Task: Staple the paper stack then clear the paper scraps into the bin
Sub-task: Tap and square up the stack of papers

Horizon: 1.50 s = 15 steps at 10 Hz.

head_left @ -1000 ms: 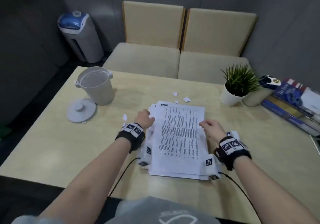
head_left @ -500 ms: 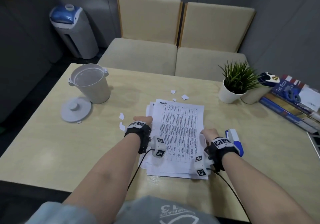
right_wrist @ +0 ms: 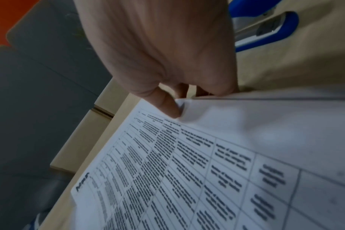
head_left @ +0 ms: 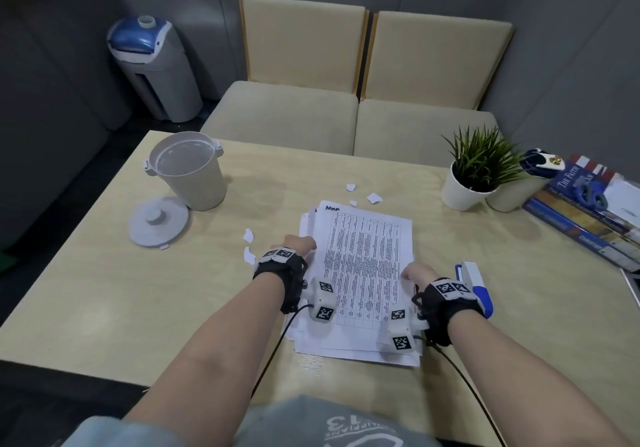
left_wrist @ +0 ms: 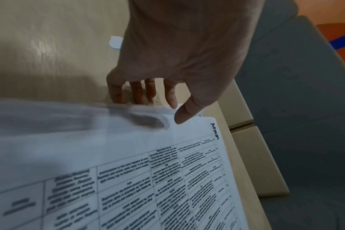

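White printed sheets made up the paper stack (head_left: 360, 273), lying unevenly on the wooden surface (head_left: 104, 291). The left hand (head_left: 298, 244) gripped its left edge, thumb on top, fingers tucked beneath and partly hidden. The right hand (head_left: 417, 272) pinched its right edge likewise. Right of the stack, the stapler (head_left: 476, 287) was half covered by the wrist. Paper scraps (head_left: 374, 198) lay beyond the stack; the bin (head_left: 188, 169) stood far to its left.

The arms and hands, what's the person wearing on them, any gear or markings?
Both forearms and hands are bare. Each wrist wears a black strap topped with black-and-white square tags: left hand, right hand. A small white tagged box sits on each strap's inner side, with thin black cables trailing back.
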Available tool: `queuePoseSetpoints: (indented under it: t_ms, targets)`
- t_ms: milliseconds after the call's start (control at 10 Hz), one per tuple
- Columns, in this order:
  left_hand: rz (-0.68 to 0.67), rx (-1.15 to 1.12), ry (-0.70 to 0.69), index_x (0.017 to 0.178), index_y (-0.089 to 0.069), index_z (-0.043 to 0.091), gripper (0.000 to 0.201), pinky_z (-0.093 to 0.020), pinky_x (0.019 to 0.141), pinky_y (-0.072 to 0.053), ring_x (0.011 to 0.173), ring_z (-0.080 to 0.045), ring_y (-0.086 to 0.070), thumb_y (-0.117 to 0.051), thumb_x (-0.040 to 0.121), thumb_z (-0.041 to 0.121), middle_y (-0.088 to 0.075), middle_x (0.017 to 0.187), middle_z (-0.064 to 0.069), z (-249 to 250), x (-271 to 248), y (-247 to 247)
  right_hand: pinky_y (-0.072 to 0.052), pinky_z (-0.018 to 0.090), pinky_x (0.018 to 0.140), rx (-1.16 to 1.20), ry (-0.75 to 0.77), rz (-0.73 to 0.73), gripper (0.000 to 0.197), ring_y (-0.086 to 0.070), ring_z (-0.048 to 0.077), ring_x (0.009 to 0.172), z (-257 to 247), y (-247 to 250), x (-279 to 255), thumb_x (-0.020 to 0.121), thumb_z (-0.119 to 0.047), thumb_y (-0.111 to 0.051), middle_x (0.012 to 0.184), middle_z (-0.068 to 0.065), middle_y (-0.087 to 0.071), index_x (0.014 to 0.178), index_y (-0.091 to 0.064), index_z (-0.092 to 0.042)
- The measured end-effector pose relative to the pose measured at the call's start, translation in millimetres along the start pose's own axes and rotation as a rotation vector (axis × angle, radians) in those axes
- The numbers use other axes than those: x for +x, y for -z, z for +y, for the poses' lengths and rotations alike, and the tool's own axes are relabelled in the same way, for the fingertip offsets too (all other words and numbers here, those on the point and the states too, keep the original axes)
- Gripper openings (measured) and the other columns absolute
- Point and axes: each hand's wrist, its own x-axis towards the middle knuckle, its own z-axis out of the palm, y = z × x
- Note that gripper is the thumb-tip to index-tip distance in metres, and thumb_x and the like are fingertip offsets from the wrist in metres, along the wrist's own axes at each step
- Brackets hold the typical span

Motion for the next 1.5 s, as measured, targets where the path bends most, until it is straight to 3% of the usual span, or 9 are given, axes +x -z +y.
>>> queuePoseSetpoints:
  t_ms: [300,400,500,600,700,800,900,1100,1500]
  targets:
    - [0.081,-0.186,-0.114,0.088,-0.046,0.008,0.019,-0.03,0.068,-0.042,0.063,-0.022,-0.049,-0.05,0.074,0.02,-0.049,0.073,-0.005,4,-35,-11,-0.032,0.045,0.106,0.359,-0.019,0.027,0.053,-0.035,0.037,0.133,13,-14,9,0.092,0.007,-0.029,0.147,0.02,-0.034,0.144,-0.026,-0.001]
    - [0.194,0.008,-0.319,0.098,-0.053,0.018,0.032,-0.041,0.084,-0.052,0.089,-0.024,-0.058,-0.049,0.079,0.044,-0.06,0.094,-0.003,1,-43,-18,-0.029,0.046,0.108,0.38,-0.017,0.004,0.055,-0.032,0.037,0.135,14,-15,9,0.092,0.008,-0.029,0.149,0.019,-0.032,0.146,-0.024,-0.005]
    - [0.246,0.307,-0.559,0.115,-0.045,0.015,0.037,-0.047,0.091,-0.047,0.102,-0.028,-0.051,-0.055,0.087,0.037,-0.05,0.109,-0.005,-3,-54,-26,-0.033,0.043,0.106,0.413,0.019,0.012,0.053,-0.039,0.036,0.13,14,-13,5,0.09,0.009,-0.028,0.144,0.017,-0.04,0.142,-0.03,-0.004]
    - [0.193,0.395,-0.763,0.115,-0.035,0.012,0.029,-0.052,0.072,-0.054,0.08,-0.038,-0.061,-0.045,0.089,0.005,-0.056,0.104,-0.015,-10,-66,-32,-0.035,0.043,0.105,0.445,-0.013,-0.004,0.051,-0.042,0.037,0.129,15,-13,7,0.091,0.009,-0.03,0.142,0.017,-0.043,0.141,-0.033,-0.003]
    - [0.148,0.353,-0.848,0.117,-0.031,0.01,0.035,-0.046,0.056,-0.051,0.062,-0.036,-0.059,-0.036,0.086,-0.007,-0.061,0.078,-0.016,-2,-83,-24,-0.041,0.045,0.102,0.456,-0.006,-0.072,0.017,-0.057,0.035,0.104,22,-12,11,0.088,0.002,-0.044,0.113,0.019,-0.057,0.1,-0.055,-0.001]
    - [-0.02,0.091,-0.844,0.124,-0.031,0.011,0.035,-0.035,0.052,-0.054,0.063,-0.021,-0.06,-0.041,0.093,-0.002,-0.062,0.087,-0.004,16,-100,3,-0.045,0.042,0.061,0.666,-0.002,-0.123,0.018,-0.042,0.023,0.056,22,-2,-12,0.08,-0.008,-0.055,0.062,0.008,-0.045,0.066,-0.044,-0.008]
    - [-0.299,-0.288,-0.755,0.124,-0.034,0.017,0.041,-0.014,0.058,-0.056,0.074,-0.003,-0.064,-0.042,0.093,-0.008,-0.056,0.103,0.005,35,-124,35,-0.041,0.03,0.058,0.956,0.131,-0.184,0.011,-0.05,0.02,0.062,15,12,-24,0.083,-0.01,-0.055,0.069,0.003,-0.055,0.072,-0.054,-0.014]
    - [-0.192,-0.595,-0.563,0.139,-0.029,0.012,0.064,-0.039,0.094,-0.049,0.118,-0.032,-0.052,-0.054,0.08,0.016,-0.049,0.138,-0.017,52,-107,58,-0.054,0.043,0.091,0.931,0.464,-0.381,0.045,-0.06,0.031,0.116,-26,56,-41,0.094,0.0,-0.039,0.131,0.016,-0.059,0.138,-0.044,-0.009]
    - [0.135,-0.543,-0.787,0.15,-0.001,0.008,0.06,-0.033,0.12,-0.018,0.142,-0.014,-0.024,-0.034,0.1,0.019,-0.019,0.156,0.002,73,-123,49,-0.047,0.016,0.083,0.744,0.879,0.001,0.033,-0.057,0.001,0.091,-90,65,-80,0.09,0.002,-0.049,0.1,-0.006,-0.063,0.119,-0.054,-0.013]
